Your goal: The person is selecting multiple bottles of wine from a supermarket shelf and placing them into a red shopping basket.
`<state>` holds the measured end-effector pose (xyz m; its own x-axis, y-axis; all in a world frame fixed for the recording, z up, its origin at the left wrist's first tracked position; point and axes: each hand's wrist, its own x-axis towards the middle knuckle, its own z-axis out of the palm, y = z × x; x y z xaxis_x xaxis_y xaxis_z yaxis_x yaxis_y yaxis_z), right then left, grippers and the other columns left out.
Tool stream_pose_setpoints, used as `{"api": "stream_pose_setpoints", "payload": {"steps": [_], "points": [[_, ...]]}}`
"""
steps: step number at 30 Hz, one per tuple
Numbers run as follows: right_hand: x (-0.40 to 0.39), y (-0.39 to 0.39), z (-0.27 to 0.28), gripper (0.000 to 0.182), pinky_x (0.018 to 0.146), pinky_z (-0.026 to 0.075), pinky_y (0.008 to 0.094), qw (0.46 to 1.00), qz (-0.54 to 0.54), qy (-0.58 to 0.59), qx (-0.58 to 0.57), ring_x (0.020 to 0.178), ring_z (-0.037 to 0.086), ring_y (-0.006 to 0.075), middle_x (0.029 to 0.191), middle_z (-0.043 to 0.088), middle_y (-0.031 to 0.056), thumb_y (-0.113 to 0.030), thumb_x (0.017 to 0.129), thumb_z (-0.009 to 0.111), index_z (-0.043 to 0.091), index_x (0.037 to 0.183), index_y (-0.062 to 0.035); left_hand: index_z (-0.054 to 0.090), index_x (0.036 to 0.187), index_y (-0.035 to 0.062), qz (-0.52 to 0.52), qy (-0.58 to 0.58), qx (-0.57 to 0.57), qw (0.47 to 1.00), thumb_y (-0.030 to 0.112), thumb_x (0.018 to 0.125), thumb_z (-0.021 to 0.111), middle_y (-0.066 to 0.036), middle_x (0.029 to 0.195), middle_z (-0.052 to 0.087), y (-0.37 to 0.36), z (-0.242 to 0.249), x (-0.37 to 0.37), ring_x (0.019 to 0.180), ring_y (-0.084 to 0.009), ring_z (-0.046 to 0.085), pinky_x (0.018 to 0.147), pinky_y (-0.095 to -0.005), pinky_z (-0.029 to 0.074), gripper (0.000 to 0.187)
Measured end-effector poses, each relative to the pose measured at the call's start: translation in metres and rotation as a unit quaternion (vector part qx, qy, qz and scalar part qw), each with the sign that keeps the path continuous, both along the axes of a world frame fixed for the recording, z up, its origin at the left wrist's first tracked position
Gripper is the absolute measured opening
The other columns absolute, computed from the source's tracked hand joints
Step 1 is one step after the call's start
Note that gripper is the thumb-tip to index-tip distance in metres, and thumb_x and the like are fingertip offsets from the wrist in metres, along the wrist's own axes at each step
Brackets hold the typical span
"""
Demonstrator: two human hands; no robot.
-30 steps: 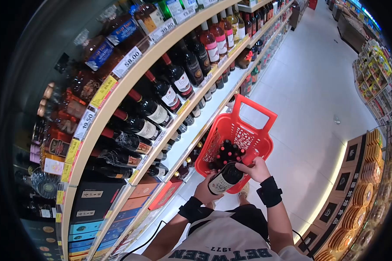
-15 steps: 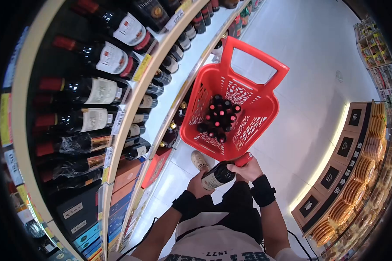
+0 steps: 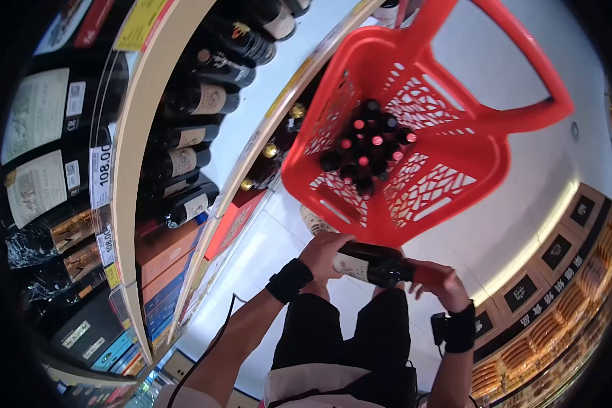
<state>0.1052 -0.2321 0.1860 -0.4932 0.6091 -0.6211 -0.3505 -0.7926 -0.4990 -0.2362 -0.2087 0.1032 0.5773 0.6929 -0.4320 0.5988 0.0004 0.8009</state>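
Note:
A dark wine bottle (image 3: 367, 265) with a cream label and a red neck lies nearly level before my body, just below the basket's near rim. My left hand (image 3: 325, 256) is closed around its base end. At the neck, my right hand (image 3: 449, 285) has its fingers curled loosely about the red capsule. Beyond the bottle stands a red shopping basket (image 3: 449, 183) on the floor, its handle raised. Inside it, several dark bottles (image 3: 367, 153) stand upright, many with red or pink tops.
Wine shelves (image 3: 132, 136) curve along the left, with bottles and price tags (image 3: 100, 173). Boxes (image 3: 163, 272) sit on the lower shelves. At right is a food display (image 3: 544, 326) with packaged goods. My shoe (image 3: 314, 221) is close to the basket.
The bottle has turned from slanting to nearly level, neck to the right. My right hand has moved right and loosened at the neck. The view has come closer to the basket.

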Motion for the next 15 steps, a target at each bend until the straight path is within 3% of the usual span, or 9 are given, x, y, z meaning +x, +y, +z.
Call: {"api": "stream_pose_setpoints", "payload": {"steps": [3, 4, 7, 8, 9, 11, 15], "points": [[0.023, 0.005, -0.005, 0.095, 0.069, 0.055, 0.0293, 0.995, 0.092, -0.036, -0.003, 0.080, 0.069, 0.0198, 0.093, 0.072, 0.0137, -0.073, 0.089, 0.055, 0.056, 0.133, 0.0104, 0.055, 0.130, 0.0086, -0.058, 0.017, 0.003, 0.998, 0.016, 0.060, 0.081, -0.013, 0.124, 0.064, 0.022, -0.001, 0.009, 0.121, -0.0335, 0.056, 0.108, -0.0444, 0.040, 0.075], [0.021, 0.009, -0.002, 0.081, 0.066, 0.053, 0.0270, 0.988, 0.102, -0.110, -0.026, 0.074, 0.069, 0.0177, 0.083, 0.072, 0.0116, -0.065, 0.092, 0.060, 0.065, 0.122, 0.0100, 0.055, 0.130, 0.0090, -0.078, 0.008, 0.040, 0.996, 0.017, 0.061, 0.081, -0.012, 0.123, 0.064, 0.028, -0.008, 0.014, 0.121, -0.0319, 0.057, 0.110, -0.0440, 0.037, 0.075], [0.006, 0.024, -0.001, 0.060, 0.065, 0.052, 0.0291, 0.912, 0.304, -0.274, -0.018, 0.073, 0.068, 0.0173, 0.078, 0.072, 0.0120, -0.051, 0.093, 0.067, 0.071, 0.109, 0.0066, 0.056, 0.131, 0.0097, -0.129, 0.024, 0.113, 0.985, 0.017, 0.061, 0.081, -0.010, 0.125, 0.064, 0.034, -0.022, 0.024, 0.125, -0.0284, 0.055, 0.113, -0.0441, 0.034, 0.074], [0.000, 0.022, -0.007, 0.046, 0.066, 0.052, 0.0329, 0.881, 0.340, -0.329, 0.020, 0.069, 0.067, 0.0200, 0.072, 0.069, 0.0141, -0.041, 0.090, 0.072, 0.072, 0.100, 0.0035, 0.056, 0.132, 0.0104, -0.137, 0.034, 0.134, 0.981, 0.015, 0.062, 0.082, -0.007, 0.129, 0.063, 0.035, -0.026, 0.025, 0.130, -0.0246, 0.053, 0.117, -0.0462, 0.030, 0.074], [-0.007, 0.025, -0.010, 0.044, 0.068, 0.053, 0.0379, 0.863, 0.369, -0.340, 0.058, 0.068, 0.068, 0.0288, 0.073, 0.067, 0.0184, -0.041, 0.089, 0.071, 0.071, 0.099, 0.0024, 0.056, 0.132, 0.0110, -0.143, 0.037, 0.142, 0.979, 0.014, 0.062, 0.082, -0.007, 0.130, 0.063, 0.039, -0.029, 0.024, 0.130, -0.0240, 0.053, 0.117, -0.0469, 0.029, 0.075], [-0.012, 0.020, -0.011, 0.043, 0.069, 0.054, 0.0420, 0.854, 0.375, -0.350, 0.089, 0.072, 0.069, 0.0379, 0.076, 0.068, 0.0229, -0.039, 0.090, 0.070, 0.070, 0.097, 0.0032, 0.056, 0.133, 0.0120, -0.155, 0.043, 0.159, 0.974, 0.012, 0.062, 0.083, -0.005, 0.132, 0.062, 0.046, -0.032, 0.025, 0.132, -0.0229, 0.052, 0.119, -0.0482, 0.027, 0.076], [-0.019, 0.020, -0.004, 0.040, 0.069, 0.055, 0.0477, 0.813, 0.379, -0.409, 0.166, 0.075, 0.068, 0.0441, 0.077, 0.068, 0.0251, -0.036, 0.091, 0.069, 0.066, 0.090, 0.0041, 0.055, 0.134, 0.0139, -0.164, 0.068, 0.169, 0.969, 0.008, 0.063, 0.081, -0.004, 0.132, 0.061, 0.050, -0.045, 0.035, 0.134, -0.0222, 0.049, 0.120, -0.0479, 0.024, 0.075]]}}
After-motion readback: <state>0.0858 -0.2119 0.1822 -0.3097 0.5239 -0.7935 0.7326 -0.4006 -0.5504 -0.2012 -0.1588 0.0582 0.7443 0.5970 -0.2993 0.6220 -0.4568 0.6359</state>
